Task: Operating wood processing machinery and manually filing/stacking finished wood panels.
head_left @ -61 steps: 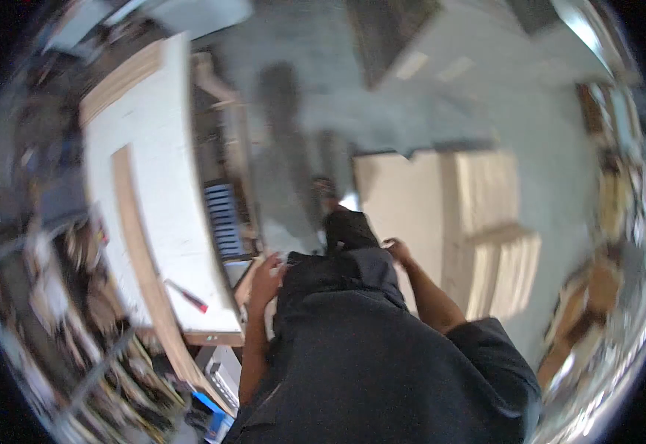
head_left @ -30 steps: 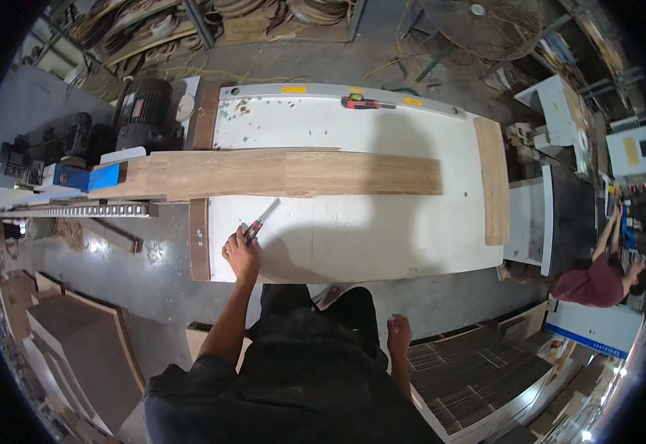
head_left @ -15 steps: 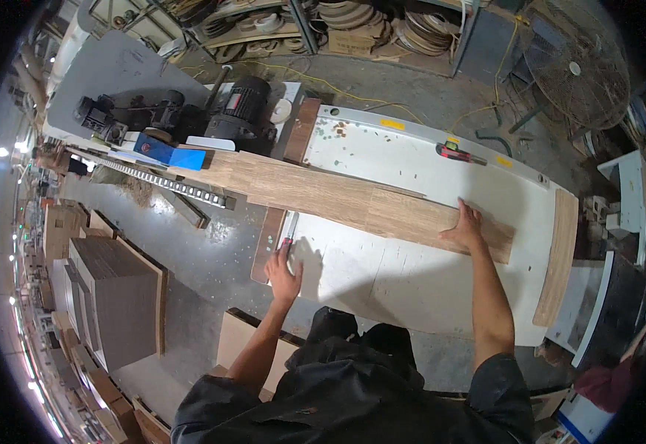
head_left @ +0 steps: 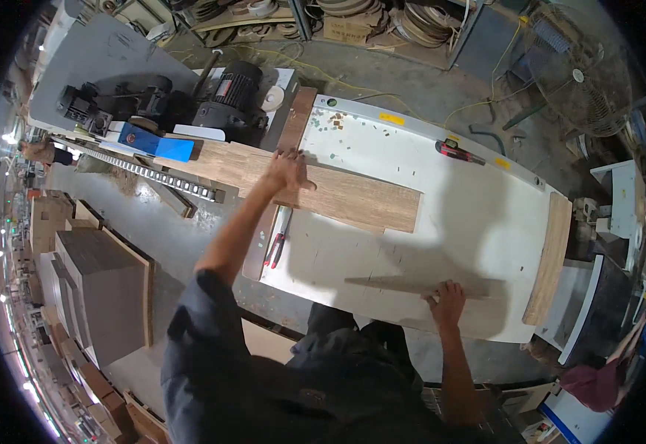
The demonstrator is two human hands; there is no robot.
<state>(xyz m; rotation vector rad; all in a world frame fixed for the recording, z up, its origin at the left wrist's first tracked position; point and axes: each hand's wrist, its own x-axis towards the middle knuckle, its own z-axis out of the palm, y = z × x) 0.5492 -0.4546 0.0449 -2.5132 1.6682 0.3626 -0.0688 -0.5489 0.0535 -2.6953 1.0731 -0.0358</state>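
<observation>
My left hand (head_left: 287, 174) lies over a row of wood-grain boards (head_left: 367, 196), thumb apart from its fingers. The row runs along the white worktable (head_left: 471, 244) from a machine at the left. My right hand (head_left: 447, 302), at the near right part of the table, grips a separate wood-grain board (head_left: 397, 286). That board is tilted so only a narrow strip of it shows. A hand tool with red handles (head_left: 275, 250) lies by the table's left end, below my left forearm. A red and black utility knife (head_left: 460, 152) rests near the far edge.
The machine's black motor (head_left: 238, 89) and blue guide (head_left: 167, 146) stand at the left, beside a chain track (head_left: 152, 172). Stacked panels (head_left: 112, 296) stand on the floor. A curved wood-grain strip (head_left: 549, 259) edges the table's right end. A large fan (head_left: 578, 75) stands far right.
My left hand has left the red-handled tool and come onto the boards. My right hand has moved toward me with the rightmost board, so the row now ends farther left.
</observation>
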